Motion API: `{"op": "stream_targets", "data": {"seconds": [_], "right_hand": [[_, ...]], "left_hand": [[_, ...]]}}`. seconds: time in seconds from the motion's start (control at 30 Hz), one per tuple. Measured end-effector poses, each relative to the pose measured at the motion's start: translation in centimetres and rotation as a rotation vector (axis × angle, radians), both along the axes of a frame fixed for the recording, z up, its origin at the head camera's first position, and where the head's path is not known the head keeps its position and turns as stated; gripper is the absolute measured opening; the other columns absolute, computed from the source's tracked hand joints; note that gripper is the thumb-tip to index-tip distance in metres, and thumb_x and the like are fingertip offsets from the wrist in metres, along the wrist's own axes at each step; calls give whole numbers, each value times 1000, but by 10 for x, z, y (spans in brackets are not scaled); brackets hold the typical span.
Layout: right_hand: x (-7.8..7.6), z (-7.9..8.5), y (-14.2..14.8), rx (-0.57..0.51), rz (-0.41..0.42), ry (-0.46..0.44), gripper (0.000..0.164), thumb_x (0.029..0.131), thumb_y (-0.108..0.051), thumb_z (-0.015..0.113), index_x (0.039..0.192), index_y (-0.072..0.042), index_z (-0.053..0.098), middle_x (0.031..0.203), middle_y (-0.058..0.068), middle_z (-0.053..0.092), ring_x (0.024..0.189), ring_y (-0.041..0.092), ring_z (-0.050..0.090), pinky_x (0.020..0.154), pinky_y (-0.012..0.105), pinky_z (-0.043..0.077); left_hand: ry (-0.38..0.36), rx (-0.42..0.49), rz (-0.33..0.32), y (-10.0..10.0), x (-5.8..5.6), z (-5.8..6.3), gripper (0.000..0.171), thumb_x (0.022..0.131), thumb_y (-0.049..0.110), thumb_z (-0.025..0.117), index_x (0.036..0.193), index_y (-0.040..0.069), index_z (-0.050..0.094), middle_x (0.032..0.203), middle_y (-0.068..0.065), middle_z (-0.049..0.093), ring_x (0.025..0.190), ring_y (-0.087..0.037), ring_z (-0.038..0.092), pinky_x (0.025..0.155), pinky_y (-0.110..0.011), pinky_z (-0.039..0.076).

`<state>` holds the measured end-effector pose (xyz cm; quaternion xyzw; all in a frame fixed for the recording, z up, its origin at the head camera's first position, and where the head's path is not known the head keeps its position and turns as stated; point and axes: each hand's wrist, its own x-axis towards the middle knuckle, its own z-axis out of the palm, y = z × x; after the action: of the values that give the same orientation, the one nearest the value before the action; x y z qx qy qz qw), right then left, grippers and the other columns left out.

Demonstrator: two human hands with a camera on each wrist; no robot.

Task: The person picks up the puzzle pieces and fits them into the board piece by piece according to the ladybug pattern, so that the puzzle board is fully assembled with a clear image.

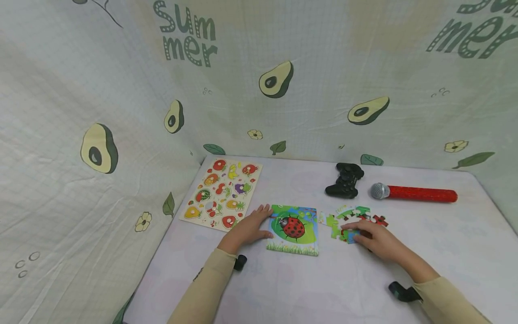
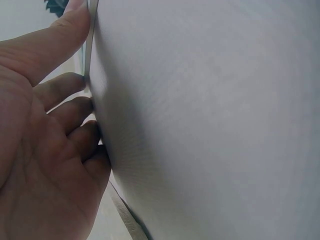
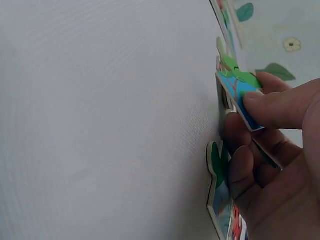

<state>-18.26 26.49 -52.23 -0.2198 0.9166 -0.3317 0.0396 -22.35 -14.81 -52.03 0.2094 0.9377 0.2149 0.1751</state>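
My left hand [image 1: 252, 227] rests at the left edge of a square ladybug puzzle [image 1: 297, 245], which lies flat with a green grassy border. Its fingers are spread, with the thumb by the lower left side. In the left wrist view, the thumb touches a thin board edge [image 2: 91, 45]. To the puzzle's right, my right hand [image 1: 380, 240] is over a cluster of loose jigsaw pieces [image 1: 334, 227]. Between thumb and fingers it pinches a blue and green puzzle piece [image 3: 240, 92], tilted up from the cloth. Another piece [image 3: 217, 187] stands out below the fingers in that view.
A fruit picture board [image 1: 220, 193] lies at the back left. Behind the loose pieces is a black game controller [image 1: 346, 181], and right of it a red microphone [image 1: 421, 193]. An avocado-print cloth [image 1: 315, 130] hangs along the table's back and left sides.
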Motion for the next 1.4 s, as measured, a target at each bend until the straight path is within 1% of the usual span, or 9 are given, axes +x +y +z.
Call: {"op": "stream_targets", "data": {"seconds": [0.2,0.3,0.43,0.6,0.7,0.87,1.07,1.27,1.4], "right_hand": [[-5,-2,-2,-103,-63,-75,34,94,-4,71,126,-8,61,99,2,61,81,8,54,66,22,50],[-7,-3,-4,-114,-102,-80,31,95,-6,71,123,-7,61,98,2,63,82,7,57,68,22,52],[-8,-3,-5,-96,-123,-56,31,97,-10,71,126,-11,63,102,2,65,84,7,58,70,22,53],[-9,-3,-7,-86,-125,-18,30,100,-16,67,130,-16,66,114,4,68,86,9,57,72,24,52],[-11,-3,-10,-76,-132,0,31,100,-16,67,131,-17,66,115,4,68,89,10,58,74,24,53],[-14,-4,-15,-99,-139,15,28,98,-14,70,125,-13,65,106,3,69,85,8,59,70,23,53],[-16,-2,-23,-156,-118,36,23,99,-11,67,122,-13,69,113,5,71,82,7,59,68,24,52],[-20,-2,-35,-191,-104,-1,25,99,-12,68,123,-14,70,111,5,70,71,8,55,58,24,47],[-23,2,-43,-171,-124,-47,26,98,-18,70,124,-14,70,104,3,71,68,9,55,55,25,45]], "left_hand": [[0,7,1,0,0,-1,83,92,42,74,161,17,33,169,-3,20,156,-22,13,124,-44,23],[3,9,2,0,0,0,83,92,42,74,161,17,34,169,-3,21,156,-23,13,124,-44,23],[7,1,3,0,0,0,83,92,43,73,161,17,34,169,-2,21,156,-22,14,124,-43,23],[9,18,-12,0,0,3,82,92,39,74,160,14,35,168,-5,22,156,-24,14,125,-43,22],[9,29,-17,0,1,4,82,92,38,75,159,12,36,168,-7,23,156,-25,15,124,-44,22],[5,27,-13,0,1,4,82,92,39,75,160,13,36,168,-6,23,156,-25,15,124,-45,23],[1,27,-9,1,1,3,83,92,39,75,160,14,35,168,-6,22,156,-25,15,124,-45,23],[4,21,-8,1,1,5,82,92,40,74,160,14,35,168,-6,22,156,-25,14,124,-44,23],[5,19,-6,1,2,5,83,92,39,75,160,14,35,168,-6,23,156,-25,15,124,-45,24]]}}
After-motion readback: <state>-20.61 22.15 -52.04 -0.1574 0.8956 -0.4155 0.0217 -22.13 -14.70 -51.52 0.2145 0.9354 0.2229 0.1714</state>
